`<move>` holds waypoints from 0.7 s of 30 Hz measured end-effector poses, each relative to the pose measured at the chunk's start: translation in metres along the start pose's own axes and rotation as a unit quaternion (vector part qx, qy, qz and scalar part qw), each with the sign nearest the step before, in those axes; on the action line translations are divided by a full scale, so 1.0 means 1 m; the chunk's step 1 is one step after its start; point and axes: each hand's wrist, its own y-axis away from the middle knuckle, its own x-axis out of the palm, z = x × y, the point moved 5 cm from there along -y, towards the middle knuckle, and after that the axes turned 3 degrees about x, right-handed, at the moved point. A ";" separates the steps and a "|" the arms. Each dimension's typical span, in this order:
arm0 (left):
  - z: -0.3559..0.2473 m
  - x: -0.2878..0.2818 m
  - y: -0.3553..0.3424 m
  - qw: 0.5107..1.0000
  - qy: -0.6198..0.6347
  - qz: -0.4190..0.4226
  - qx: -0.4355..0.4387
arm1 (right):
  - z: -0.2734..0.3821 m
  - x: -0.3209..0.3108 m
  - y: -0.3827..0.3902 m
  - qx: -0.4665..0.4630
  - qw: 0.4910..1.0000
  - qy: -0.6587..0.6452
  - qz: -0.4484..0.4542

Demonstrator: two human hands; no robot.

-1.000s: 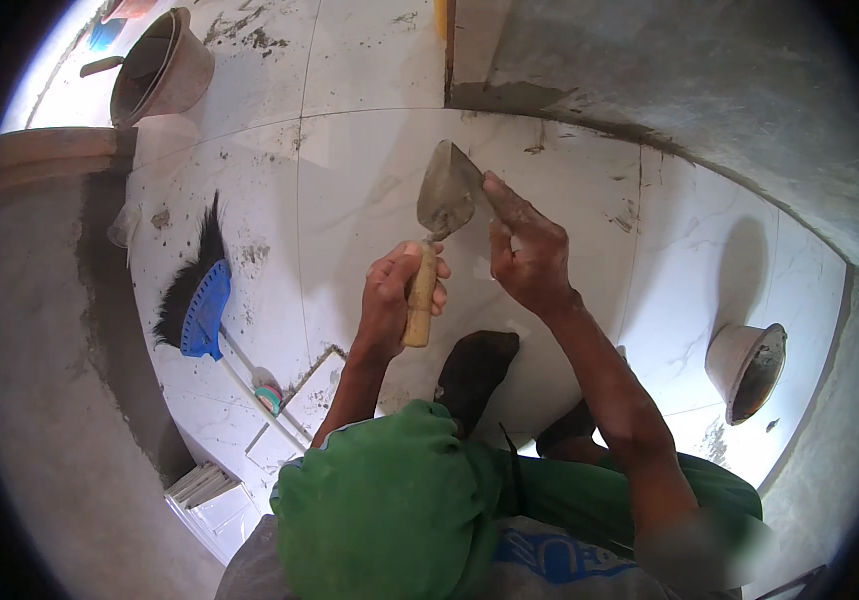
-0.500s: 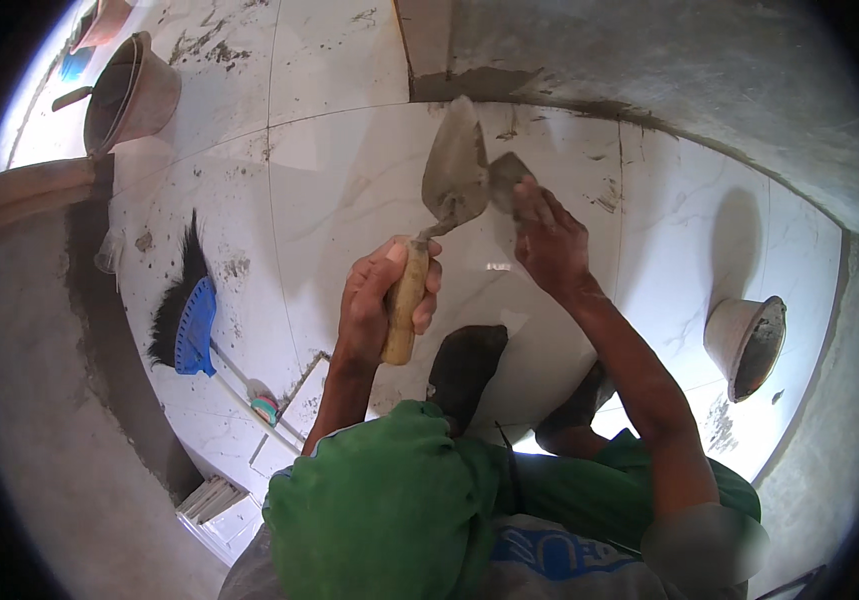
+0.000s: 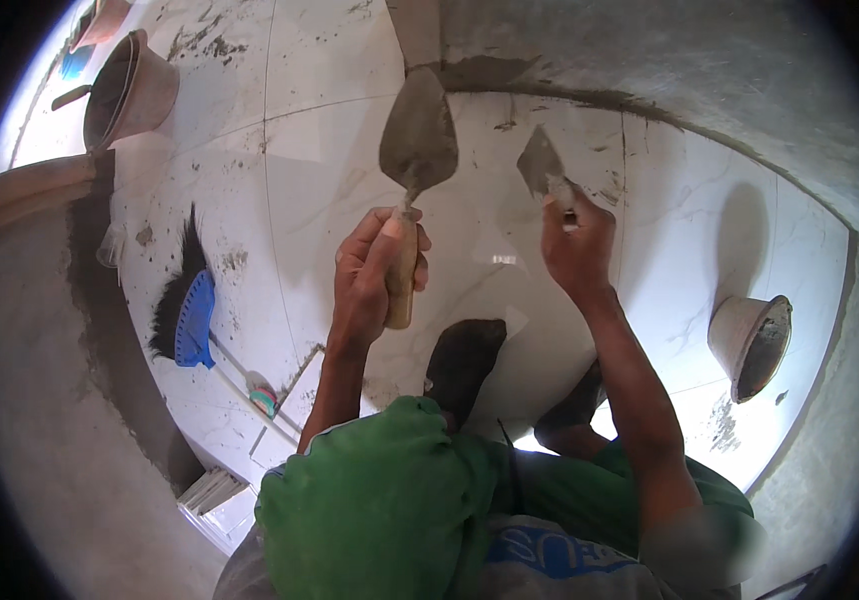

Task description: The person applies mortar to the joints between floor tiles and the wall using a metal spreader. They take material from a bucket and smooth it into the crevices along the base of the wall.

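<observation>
A trowel (image 3: pixel 416 140) with a pointed grey blade, smeared with mortar, is gripped by its wooden handle in the left hand (image 3: pixel 374 270), held above the white tile floor (image 3: pixel 329 130). A smaller scraper (image 3: pixel 541 165), possibly a putty knife, is pinched in the right hand (image 3: pixel 577 245).
</observation>
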 end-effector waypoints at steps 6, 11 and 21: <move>0.029 0.002 0.000 0.997 -0.051 -0.048 0.045 | 0.025 0.009 0.008 0.306 0.728 -0.612 0.041; 0.044 0.022 -0.003 0.991 -0.130 -0.014 0.028 | 0.047 0.041 0.025 0.314 0.706 -0.634 0.041; 0.082 -0.011 0.035 0.936 -0.346 -0.019 0.057 | 0.021 0.017 -0.038 0.326 0.604 -0.725 0.051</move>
